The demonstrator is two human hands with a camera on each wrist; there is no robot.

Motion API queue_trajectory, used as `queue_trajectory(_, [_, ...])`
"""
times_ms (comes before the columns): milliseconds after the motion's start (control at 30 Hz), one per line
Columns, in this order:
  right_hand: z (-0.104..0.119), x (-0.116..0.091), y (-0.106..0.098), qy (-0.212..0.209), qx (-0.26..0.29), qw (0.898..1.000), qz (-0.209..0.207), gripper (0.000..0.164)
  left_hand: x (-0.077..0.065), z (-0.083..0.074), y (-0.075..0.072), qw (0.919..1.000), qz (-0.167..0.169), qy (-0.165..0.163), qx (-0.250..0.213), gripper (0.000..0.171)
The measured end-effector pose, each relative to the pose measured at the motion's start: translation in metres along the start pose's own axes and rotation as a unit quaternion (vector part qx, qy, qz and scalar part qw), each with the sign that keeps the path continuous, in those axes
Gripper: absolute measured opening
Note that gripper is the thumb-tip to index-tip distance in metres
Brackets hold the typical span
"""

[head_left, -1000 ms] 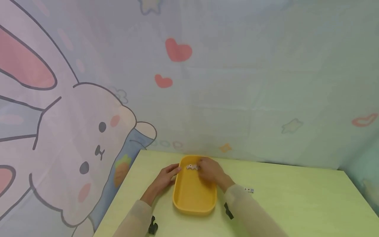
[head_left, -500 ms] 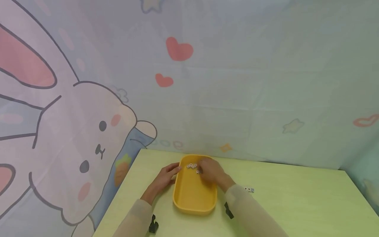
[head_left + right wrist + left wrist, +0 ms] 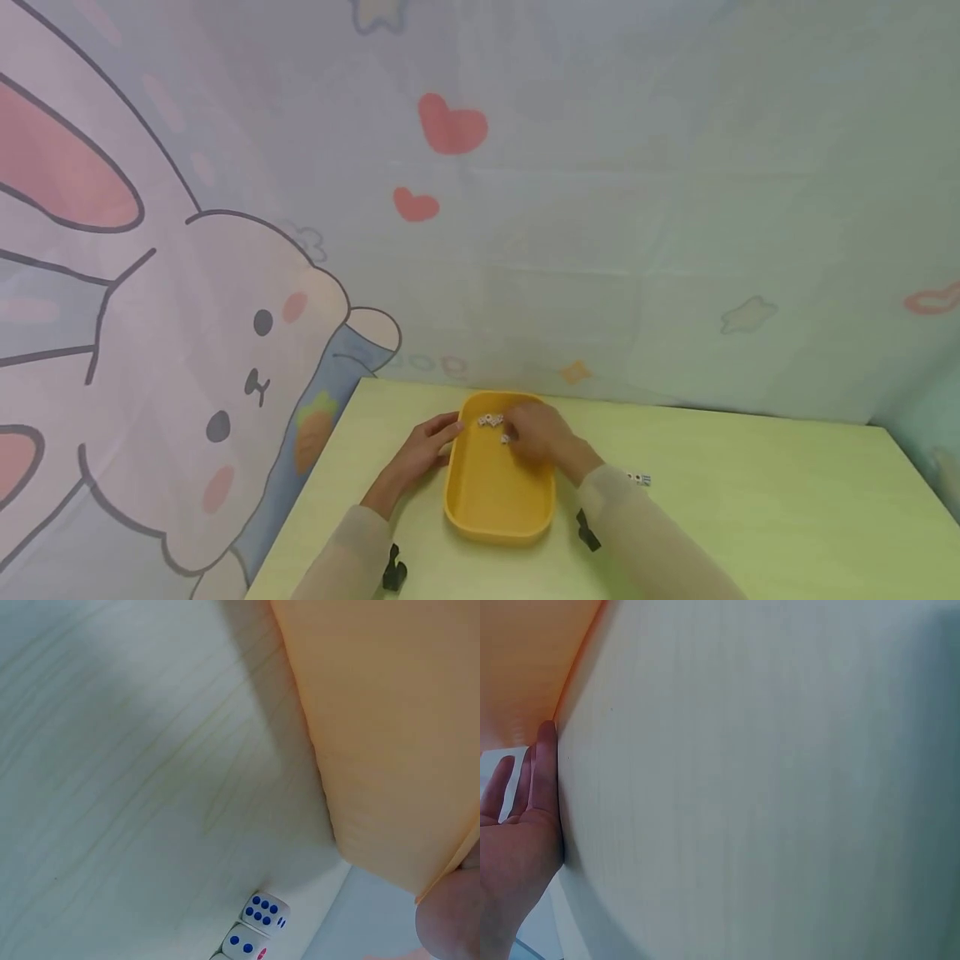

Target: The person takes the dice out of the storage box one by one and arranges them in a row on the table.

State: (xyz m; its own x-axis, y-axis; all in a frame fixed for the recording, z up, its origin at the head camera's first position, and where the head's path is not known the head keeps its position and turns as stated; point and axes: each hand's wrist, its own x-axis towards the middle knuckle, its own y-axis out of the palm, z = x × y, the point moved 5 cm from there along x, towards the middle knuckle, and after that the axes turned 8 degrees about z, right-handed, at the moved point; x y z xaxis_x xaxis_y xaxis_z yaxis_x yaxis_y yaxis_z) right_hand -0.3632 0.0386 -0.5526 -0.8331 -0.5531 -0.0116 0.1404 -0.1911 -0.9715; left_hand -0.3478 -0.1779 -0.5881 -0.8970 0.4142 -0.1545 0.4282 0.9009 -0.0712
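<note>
A yellow tray (image 3: 498, 500) stands on the table, and several white dice (image 3: 490, 420) lie near its far end. My left hand (image 3: 418, 457) rests at the tray's left side, thumb by the rim. In the left wrist view, the fingers (image 3: 546, 761) reach out fairly straight against the outer wall. My right hand (image 3: 538, 432) is inside the tray at the far right, fingers curled downward and pinching at a die (image 3: 505, 439) by the fingertips. The palm side is hidden. Only a bit of the right hand (image 3: 454, 919) shows over the rim in the right wrist view.
More dice (image 3: 638, 479) sit in a short row on the table (image 3: 765, 500), right of the tray; the right wrist view shows blue pips on a die (image 3: 265, 913). Small black objects (image 3: 395, 569) appear beside both forearms. A printed backdrop (image 3: 585, 208) rises behind the table.
One die has come apart from the far group and shows nearer me by the right fingertips. Both hands otherwise hold nearly the same places, and the view has shifted slightly.
</note>
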Motion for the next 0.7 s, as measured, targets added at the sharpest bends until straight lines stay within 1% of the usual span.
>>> queue_trajectory(67, [-0.003, 0.000, -0.001, 0.002, 0.003, 1.000, -0.001, 0.018, 0.001, -0.001, 0.002, 1.0000, 0.003, 0.005, -0.005, 0.061])
queue_trajectory(200, [-0.007, -0.001, -0.007, -0.001, 0.026, 1.000, -0.006, 0.014, 0.005, -0.004, 0.005, 0.9998, 0.013, 0.011, -0.014, 0.060])
queue_trajectory(333, [-0.008, -0.002, -0.012, -0.025, 0.066, 0.997, -0.017, 0.010, 0.006, -0.004, 0.005, 0.9998, 0.012, 0.012, -0.011, 0.057])
queue_trajectory(500, [-0.010, -0.010, -0.020, -0.055, 0.135, 0.988, -0.054, 0.009, 0.004, -0.001, 0.005, 0.9998, 0.009, 0.005, -0.018, 0.058])
queue_trajectory(633, [-0.014, -0.025, -0.033, -0.064, 0.184, 0.977, -0.081, 0.007, 0.001, -0.001, 0.003, 0.9998, 0.009, 0.009, -0.018, 0.061])
queue_trajectory(700, [-0.015, -0.033, -0.042, -0.074, 0.204, 0.972, -0.087, 0.006, 0.000, -0.001, 0.001, 0.9997, 0.005, 0.012, -0.019, 0.062])
